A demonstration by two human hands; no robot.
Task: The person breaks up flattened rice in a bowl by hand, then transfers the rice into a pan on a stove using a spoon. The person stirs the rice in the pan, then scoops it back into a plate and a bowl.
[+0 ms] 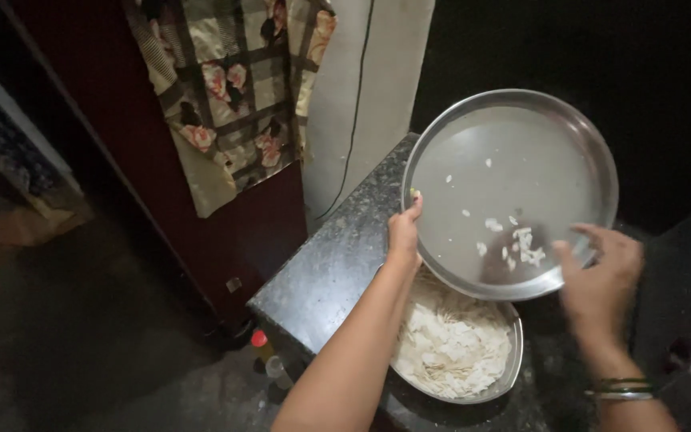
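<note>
Head view, dim light. Left hand pinches the left rim of a round steel plate, thumb over the edge, fingers behind. The plate is tilted, near edge low, over a steel bowl beneath it. A few white chips cling near the plate's low edge.

Right hand sits at the plate's lower right rim, fingers spread apart and blurred; cannot tell whether it touches metal or grips anything. Bangles on that wrist.

The bowl is heaped with white flaky pieces and rests on a speckled granite counter, close to the front edge. Bare counter runs left and back of the bowl.

Past the counter's left edge: dark floor, a small red-capped bottle at the base. Floral cloth hangs over a maroon door behind.
</note>
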